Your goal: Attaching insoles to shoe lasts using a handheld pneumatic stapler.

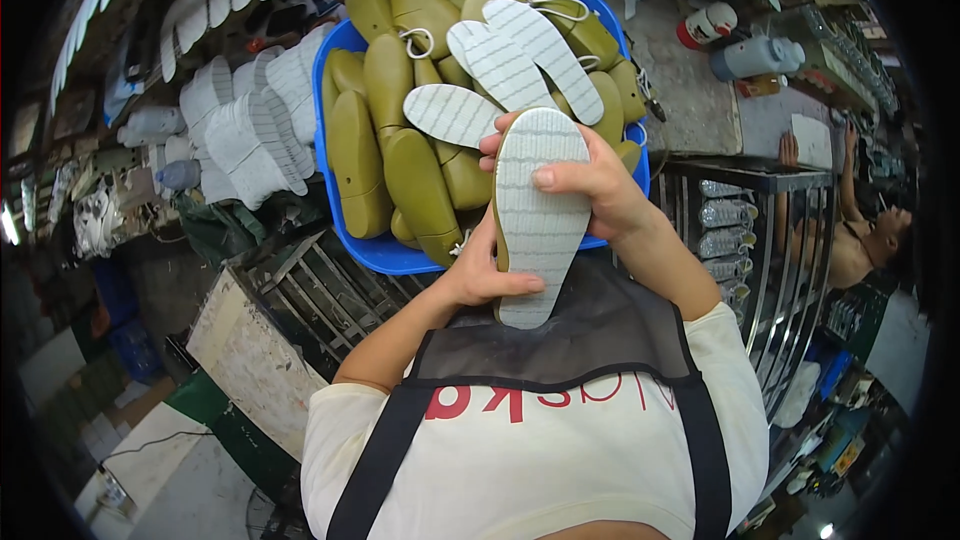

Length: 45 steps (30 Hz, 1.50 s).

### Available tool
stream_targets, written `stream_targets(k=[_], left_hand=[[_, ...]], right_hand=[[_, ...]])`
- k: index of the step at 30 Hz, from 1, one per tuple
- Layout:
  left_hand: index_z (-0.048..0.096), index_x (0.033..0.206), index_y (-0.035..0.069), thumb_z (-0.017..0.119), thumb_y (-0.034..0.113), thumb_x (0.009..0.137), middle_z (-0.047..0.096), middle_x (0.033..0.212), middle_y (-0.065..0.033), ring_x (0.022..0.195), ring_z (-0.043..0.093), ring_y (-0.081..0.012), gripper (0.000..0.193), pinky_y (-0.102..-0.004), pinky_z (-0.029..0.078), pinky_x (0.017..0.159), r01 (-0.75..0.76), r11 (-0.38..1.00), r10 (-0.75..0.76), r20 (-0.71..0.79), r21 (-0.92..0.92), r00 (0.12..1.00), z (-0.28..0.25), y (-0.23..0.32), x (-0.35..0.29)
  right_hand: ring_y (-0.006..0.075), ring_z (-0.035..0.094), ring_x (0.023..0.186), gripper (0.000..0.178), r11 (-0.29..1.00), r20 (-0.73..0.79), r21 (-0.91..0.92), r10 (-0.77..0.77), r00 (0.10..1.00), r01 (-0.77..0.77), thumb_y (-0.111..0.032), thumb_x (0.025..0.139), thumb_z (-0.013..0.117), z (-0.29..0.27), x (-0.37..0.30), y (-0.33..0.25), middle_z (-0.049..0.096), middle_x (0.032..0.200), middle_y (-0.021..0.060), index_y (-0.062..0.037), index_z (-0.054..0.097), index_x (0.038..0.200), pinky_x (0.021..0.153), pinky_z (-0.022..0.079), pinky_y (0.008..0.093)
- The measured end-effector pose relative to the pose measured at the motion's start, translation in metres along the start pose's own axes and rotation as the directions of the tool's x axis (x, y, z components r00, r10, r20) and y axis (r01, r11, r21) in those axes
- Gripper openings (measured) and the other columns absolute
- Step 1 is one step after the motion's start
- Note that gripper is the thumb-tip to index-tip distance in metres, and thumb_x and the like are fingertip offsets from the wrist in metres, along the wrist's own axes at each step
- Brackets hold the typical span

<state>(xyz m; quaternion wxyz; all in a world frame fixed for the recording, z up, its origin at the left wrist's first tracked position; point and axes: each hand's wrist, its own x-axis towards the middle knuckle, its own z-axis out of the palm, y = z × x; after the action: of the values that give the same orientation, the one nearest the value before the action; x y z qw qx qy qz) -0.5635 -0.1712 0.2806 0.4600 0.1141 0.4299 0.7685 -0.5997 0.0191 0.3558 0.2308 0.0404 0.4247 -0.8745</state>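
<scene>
A light grey ribbed insole (pixel 543 225) lies flat against the sole of an olive shoe last, whose edge peeks out along the left side. My left hand (pixel 482 268) grips the lower, heel end from the left, thumb across the insole. Around the wider upper end wraps my right hand (pixel 605 180), its thumb pressing on the insole's face. Just beyond both hands, a blue plastic bin (pixel 322 130) is heaped with olive shoe lasts (pixel 420 190). On top of the heap rest three loose insoles (pixel 448 114), and white cord loops (pixel 418 41) stick out of some lasts.
Stacks of grey insoles (pixel 250 135) lie left of the bin. Bottles (pixel 750 58) stand on the bench to the right. A metal rack (pixel 765 270) holds several shoes (pixel 728 212); beyond it is another person (pixel 850 240). A worn board (pixel 250 350) is at my left.
</scene>
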Motion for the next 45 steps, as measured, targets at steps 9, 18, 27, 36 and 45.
stream_targets(k=[9,18,27,36,45], left_hand=[[0.035,0.135,0.001,0.078,0.017,0.061,0.051,0.122,-0.011,0.112,0.052,-0.0197,0.087,-0.0356,0.043,0.095,0.015,0.958,0.004,-0.067,0.285,0.998,0.037,0.002,0.031],[0.041,0.13,-0.001,0.078,0.017,0.062,0.055,0.117,-0.0113,0.108,0.055,-0.0211,0.08,-0.0357,0.045,0.092,-0.021,0.977,0.071,-0.228,0.214,0.971,0.085,-0.025,0.079],[0.051,0.116,-0.005,0.058,0.031,0.079,0.062,0.098,-0.0192,0.085,0.065,-0.0302,0.052,-0.0416,0.057,0.07,-0.406,0.912,0.216,-0.778,-0.055,0.589,0.087,0.012,0.086],[0.055,0.111,-0.006,0.056,0.028,0.084,0.064,0.094,-0.0188,0.083,0.067,-0.0299,0.044,-0.0401,0.059,0.069,-0.546,0.838,0.288,-0.857,0.008,0.428,0.109,0.031,0.068],[0.05,0.116,-0.007,0.063,0.031,0.073,0.063,0.091,-0.0176,0.076,0.065,-0.025,0.059,-0.0346,0.056,0.066,-0.377,0.923,0.291,-0.773,0.073,0.563,0.098,-0.014,0.054]], right_hand=[[0.0245,0.058,0.111,0.07,1.0,-0.031,0.01,-0.023,0.999,0.023,-0.017,0.066,0.071,-0.026,-0.032,-0.021,0.06,0.118,0.016,0.0031,0.046,0.128,0.098,0.046,0.0378],[0.024,0.058,0.112,0.066,0.998,0.105,0.048,0.046,0.993,-0.052,-0.019,0.071,0.07,-0.091,-0.039,-0.052,0.06,0.118,0.0156,0.0039,0.046,0.128,0.098,0.045,0.0371],[0.0393,0.039,0.128,0.072,-0.044,-0.593,-0.76,-0.363,0.719,-0.648,-0.054,0.073,0.066,-0.487,0.051,-0.021,0.044,0.137,0.0225,-0.0052,0.057,0.125,0.106,0.032,0.0446],[0.0379,0.049,0.116,0.059,-0.202,-0.372,-0.862,-0.371,0.851,-0.465,-0.035,0.065,0.079,-0.453,0.095,0.025,0.047,0.131,0.0204,0.0012,0.061,0.109,0.096,0.043,0.0427],[0.0182,0.055,0.059,0.026,0.948,-0.46,0.088,0.311,0.832,-0.305,-0.031,0.086,0.063,-0.365,-0.04,-0.001,0.053,0.06,0.005,-0.0062,0.057,0.088,0.057,0.044,0.0307]])
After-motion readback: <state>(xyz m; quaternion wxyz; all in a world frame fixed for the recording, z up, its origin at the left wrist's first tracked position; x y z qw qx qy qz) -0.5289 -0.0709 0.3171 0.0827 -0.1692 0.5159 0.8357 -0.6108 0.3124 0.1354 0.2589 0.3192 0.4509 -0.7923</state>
